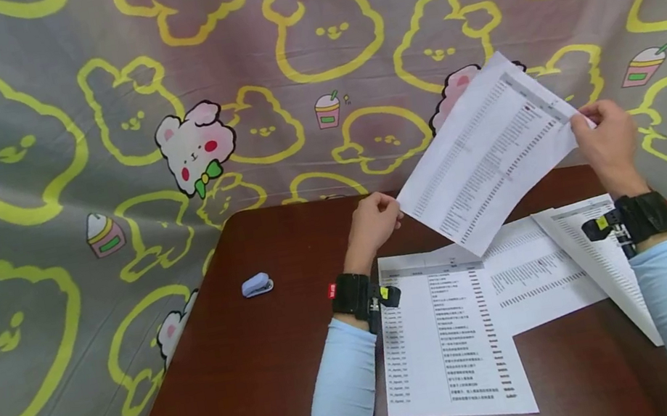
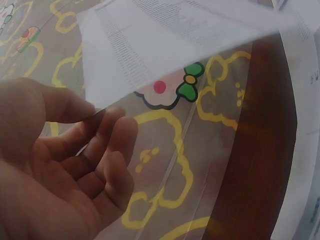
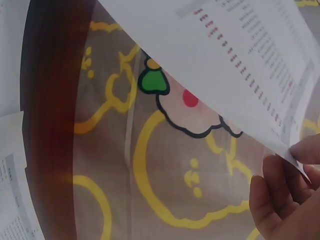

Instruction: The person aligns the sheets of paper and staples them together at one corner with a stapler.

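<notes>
A printed sheet of paper [image 1: 490, 152] is held up at a tilt above the table between both hands. My left hand [image 1: 373, 222] pinches its left corner between thumb and forefinger; the left wrist view shows that corner of the sheet [image 2: 115, 60] in the grip. At the opposite side my right hand [image 1: 609, 136] pinches another corner, and in the right wrist view the thumb and fingers [image 3: 272, 192] hold the paper's edge. Beneath lies a sheet with a printed table [image 1: 448, 336], beside my left forearm.
More printed sheets [image 1: 539, 273] lie partly overlapping to the right, some under my right forearm. A small light-blue stapler [image 1: 257, 285] sits on the left of the dark brown table [image 1: 223, 381]. A patterned cloth [image 1: 240, 47] hangs behind the table.
</notes>
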Motion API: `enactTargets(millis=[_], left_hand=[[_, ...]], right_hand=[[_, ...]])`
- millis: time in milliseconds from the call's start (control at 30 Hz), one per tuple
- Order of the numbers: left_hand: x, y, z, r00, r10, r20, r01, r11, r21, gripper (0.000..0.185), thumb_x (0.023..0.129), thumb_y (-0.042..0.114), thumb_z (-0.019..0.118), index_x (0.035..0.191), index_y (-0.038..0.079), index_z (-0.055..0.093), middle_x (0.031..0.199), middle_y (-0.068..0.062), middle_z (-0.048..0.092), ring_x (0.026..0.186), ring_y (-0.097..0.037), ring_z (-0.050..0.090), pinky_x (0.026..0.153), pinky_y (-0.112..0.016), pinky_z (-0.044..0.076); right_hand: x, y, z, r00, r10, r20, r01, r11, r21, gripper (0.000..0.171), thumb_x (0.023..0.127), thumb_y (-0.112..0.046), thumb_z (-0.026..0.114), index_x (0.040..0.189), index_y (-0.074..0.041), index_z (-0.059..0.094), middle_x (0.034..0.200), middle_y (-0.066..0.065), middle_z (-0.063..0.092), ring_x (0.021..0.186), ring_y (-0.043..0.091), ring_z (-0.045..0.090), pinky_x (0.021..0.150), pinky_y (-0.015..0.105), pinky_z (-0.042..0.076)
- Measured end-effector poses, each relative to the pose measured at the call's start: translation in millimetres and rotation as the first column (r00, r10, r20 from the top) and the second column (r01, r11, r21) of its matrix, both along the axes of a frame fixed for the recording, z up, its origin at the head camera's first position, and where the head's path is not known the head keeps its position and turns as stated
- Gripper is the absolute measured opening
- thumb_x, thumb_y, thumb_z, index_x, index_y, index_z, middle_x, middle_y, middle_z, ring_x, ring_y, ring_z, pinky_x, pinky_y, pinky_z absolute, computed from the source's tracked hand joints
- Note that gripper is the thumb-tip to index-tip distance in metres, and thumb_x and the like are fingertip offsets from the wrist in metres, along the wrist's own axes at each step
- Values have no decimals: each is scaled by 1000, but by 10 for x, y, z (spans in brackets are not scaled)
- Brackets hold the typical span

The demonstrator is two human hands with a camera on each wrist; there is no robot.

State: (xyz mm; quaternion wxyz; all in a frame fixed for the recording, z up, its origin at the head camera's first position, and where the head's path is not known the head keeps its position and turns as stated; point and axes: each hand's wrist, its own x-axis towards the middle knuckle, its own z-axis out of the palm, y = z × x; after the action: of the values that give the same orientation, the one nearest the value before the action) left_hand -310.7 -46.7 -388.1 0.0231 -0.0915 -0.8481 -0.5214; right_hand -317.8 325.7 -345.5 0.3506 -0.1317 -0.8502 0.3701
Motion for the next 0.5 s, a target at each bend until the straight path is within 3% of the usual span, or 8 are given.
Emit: enactTargets(millis=[233,500], left_hand=[[137,-171,44,999,-45,5,46,995,-93,19,95,25,53,100,13,65,93,-9,73,81,-21,70,67,-28,48],[311,-292,68,989,-126,79,136,982,-131,17,96,24,53,95,12,64,88,-8,71,83,-28,70,61,-26,48]], right_hand=[[-25,-40,91,989,83,122,-82,997,-9,48,99,-36,50,122,2,64,115,23,62,86,23,50,56,12,35],[-46,-31,60,941,191,278,-182,982,-57,56,99,-44,47,127,3,61,120,24,58,91,29,55,56,14,42]])
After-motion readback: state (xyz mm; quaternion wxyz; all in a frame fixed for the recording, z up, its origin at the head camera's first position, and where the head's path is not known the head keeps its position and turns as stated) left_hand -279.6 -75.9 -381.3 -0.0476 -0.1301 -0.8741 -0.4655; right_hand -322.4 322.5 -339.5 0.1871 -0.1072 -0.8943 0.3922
